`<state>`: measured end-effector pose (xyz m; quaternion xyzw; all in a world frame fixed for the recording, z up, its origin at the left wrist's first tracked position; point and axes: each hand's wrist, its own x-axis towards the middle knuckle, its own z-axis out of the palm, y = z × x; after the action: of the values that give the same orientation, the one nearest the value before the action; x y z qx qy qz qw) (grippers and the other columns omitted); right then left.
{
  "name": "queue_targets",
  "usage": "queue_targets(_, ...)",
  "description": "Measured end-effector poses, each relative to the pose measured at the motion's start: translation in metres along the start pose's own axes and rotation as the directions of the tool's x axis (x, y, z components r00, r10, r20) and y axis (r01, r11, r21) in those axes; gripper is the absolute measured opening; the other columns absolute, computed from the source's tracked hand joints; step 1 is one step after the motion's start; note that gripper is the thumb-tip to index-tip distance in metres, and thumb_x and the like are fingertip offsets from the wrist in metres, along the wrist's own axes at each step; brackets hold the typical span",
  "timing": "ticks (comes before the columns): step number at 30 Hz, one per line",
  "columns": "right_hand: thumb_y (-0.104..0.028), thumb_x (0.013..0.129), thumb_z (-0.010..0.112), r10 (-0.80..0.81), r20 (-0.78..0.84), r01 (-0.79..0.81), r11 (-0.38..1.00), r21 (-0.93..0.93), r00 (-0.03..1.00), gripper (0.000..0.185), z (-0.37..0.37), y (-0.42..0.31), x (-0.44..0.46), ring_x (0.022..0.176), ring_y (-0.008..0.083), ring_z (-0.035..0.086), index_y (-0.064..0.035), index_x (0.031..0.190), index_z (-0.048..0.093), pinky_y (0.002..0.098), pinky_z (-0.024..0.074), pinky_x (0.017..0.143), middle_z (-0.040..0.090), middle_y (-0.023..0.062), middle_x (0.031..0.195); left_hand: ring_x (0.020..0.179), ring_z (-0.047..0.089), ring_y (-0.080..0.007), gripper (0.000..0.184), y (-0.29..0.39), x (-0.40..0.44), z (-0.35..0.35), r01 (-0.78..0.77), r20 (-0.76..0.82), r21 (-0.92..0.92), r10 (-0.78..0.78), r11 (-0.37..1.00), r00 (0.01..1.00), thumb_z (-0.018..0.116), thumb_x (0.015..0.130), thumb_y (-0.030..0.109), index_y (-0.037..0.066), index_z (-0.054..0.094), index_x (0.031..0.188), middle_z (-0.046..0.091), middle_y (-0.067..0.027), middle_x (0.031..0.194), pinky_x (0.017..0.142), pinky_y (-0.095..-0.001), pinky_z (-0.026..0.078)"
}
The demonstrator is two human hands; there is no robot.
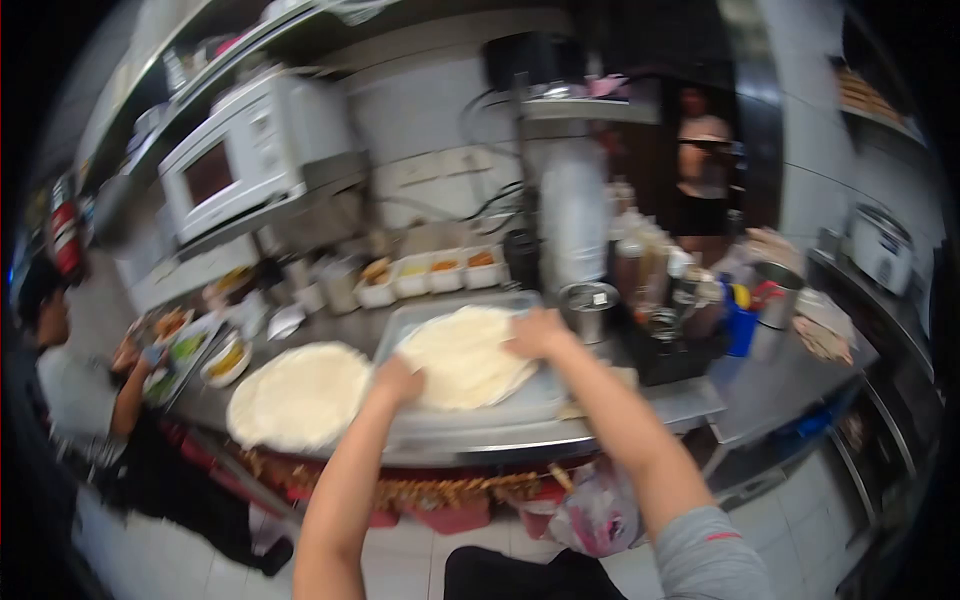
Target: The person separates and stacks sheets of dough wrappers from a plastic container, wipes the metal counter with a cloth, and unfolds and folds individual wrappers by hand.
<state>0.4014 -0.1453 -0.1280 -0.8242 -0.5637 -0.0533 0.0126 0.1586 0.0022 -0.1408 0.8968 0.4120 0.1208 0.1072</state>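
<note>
A pale, thin round dough sheet lies over a clear shallow tray on the metal counter. My left hand is closed at the sheet's left edge. At its upper right edge, my right hand is closed too, with the fingers curled over the rim. Some motion blur softens both hands, and the undersides of the fingers are hidden. Left of the tray, a second round dough sheet lies flat on the counter, apart from my hands.
Behind the tray stand several white containers of toppings. A metal pot and bottles stand to the right. A white microwave hangs at upper left. One person works at far left; another person stands in the doorway.
</note>
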Motion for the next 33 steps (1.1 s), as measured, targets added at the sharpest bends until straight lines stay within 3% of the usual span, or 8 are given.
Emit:
queue_targets(3, -0.055, 0.08, 0.057, 0.017, -0.101, -0.006, 0.994, 0.113, 0.995, 0.077, -0.003, -0.006, -0.011, 0.12, 0.0403, 0.047, -0.0031, 0.133, 0.04, 0.0572, 0.0207, 0.106, 0.057, 0.024, 0.12, 0.117, 0.051, -0.0392, 0.075, 0.002, 0.015, 0.011, 0.111, -0.068, 0.117, -0.103, 0.987, 0.992, 0.059, 0.081, 0.042, -0.012, 0.038, 0.128, 0.052, -0.0282, 0.126, 0.099, -0.0385, 0.041)
queue_targets(8, -0.038, 0.073, 0.068, -0.02, -0.156, 0.055, 0.972, 0.227, 0.987, 0.068, -0.008, -0.001, -0.019, 0.115, 0.0394, 0.05, -0.0036, 0.124, 0.04, 0.0555, 0.0268, 0.099, 0.059, 0.023, 0.114, 0.096, 0.065, -0.0341, 0.054, 0.015, 0.01, -0.017, 0.159, 0.02, -0.124, -0.157, 0.98, 0.987, 0.071, 0.071, 0.034, -0.011, 0.064, 0.101, 0.066, -0.0267, 0.101, 0.079, -0.0372, 0.053)
queue_targets(14, -0.022, 0.068, 0.07, -0.075, -0.323, 0.219, 0.872, 0.438, 0.943, 0.065, 0.005, 0.01, -0.013, 0.111, 0.0373, 0.052, -0.0074, 0.123, 0.038, 0.05, 0.0322, 0.094, 0.056, 0.0209, 0.115, 0.089, 0.066, -0.026, 0.062, 0.019, -0.001, -0.029, 0.182, 0.162, -0.73, -0.093, 0.659, 0.982, 0.076, 0.072, 0.019, -0.005, 0.05, 0.123, 0.064, -0.0148, 0.105, 0.076, -0.0384, 0.053)
queue_targets(23, -0.018, 0.069, 0.072, 0.051, -0.456, 0.249, 0.781, 0.573, 0.889, 0.065, 0.007, 0.009, -0.016, 0.115, 0.0357, 0.049, -0.0103, 0.126, 0.04, 0.0536, 0.0327, 0.098, 0.049, 0.0196, 0.121, 0.104, 0.058, -0.0329, 0.098, 0.003, -0.004, -0.036, 0.095, 0.051, -0.753, -0.087, 0.651, 0.995, 0.079, 0.065, 0.012, 0.007, 0.019, 0.142, 0.049, -0.0211, 0.124, 0.083, -0.0463, 0.05)
queue_targets(26, -0.033, 0.074, 0.073, 0.064, -0.421, 0.129, 0.901, 0.414, 0.905, 0.065, 0.01, 0.003, -0.015, 0.118, 0.0334, 0.046, -0.0109, 0.127, 0.043, 0.0584, 0.0274, 0.099, 0.046, 0.0166, 0.123, 0.12, 0.045, -0.0385, 0.096, -0.002, 0.003, -0.018, -0.154, -0.381, -0.275, 0.04, 0.949, 0.924, 0.08, 0.064, 0.015, 0.006, 0.022, 0.141, 0.042, -0.0268, 0.131, 0.099, -0.0473, 0.039)
queue_targets(28, -0.04, 0.074, 0.071, 0.019, -0.501, 0.16, 0.937, 0.312, 0.865, 0.062, 0.0, -0.003, -0.023, 0.122, 0.033, 0.044, -0.0115, 0.125, 0.049, 0.0591, 0.0224, 0.103, 0.045, 0.0152, 0.127, 0.133, 0.027, -0.0423, 0.1, 0.002, 0.005, -0.011, -0.228, -0.433, 0.015, 0.212, 0.973, 0.876, 0.079, 0.066, 0.035, 0.003, 0.024, 0.142, 0.027, -0.0322, 0.141, 0.109, -0.0458, 0.027)
queue_targets(30, -0.05, 0.074, 0.068, -0.111, -0.484, 0.256, 0.936, 0.243, 0.868, 0.068, -0.005, -0.012, -0.031, 0.126, 0.0332, 0.041, -0.0119, 0.127, 0.049, 0.0574, 0.0221, 0.105, 0.042, 0.0148, 0.135, 0.138, 0.017, -0.0434, 0.105, 0.018, 0.0, -0.008, -0.356, -0.292, 0.08, 0.364, 0.931, 0.885, 0.073, 0.069, 0.052, 0.006, 0.019, 0.146, 0.016, -0.0308, 0.148, 0.111, -0.0488, 0.022)
queue_targets(33, -0.064, 0.073, 0.061, -0.289, -0.143, 0.314, 0.926, 0.209, 0.947, 0.084, -0.012, -0.027, -0.043, 0.132, 0.0344, 0.035, -0.011, 0.135, 0.043, 0.0563, 0.0247, 0.105, 0.036, 0.0158, 0.144, 0.141, 0.007, -0.0417, 0.115, 0.05, -0.025, -0.01, -0.359, 0.279, 0.08, 0.325, 0.93, 0.904, 0.066, 0.067, 0.068, 0.008, 0.012, 0.149, 0.007, -0.0243, 0.153, 0.111, -0.0554, 0.015)
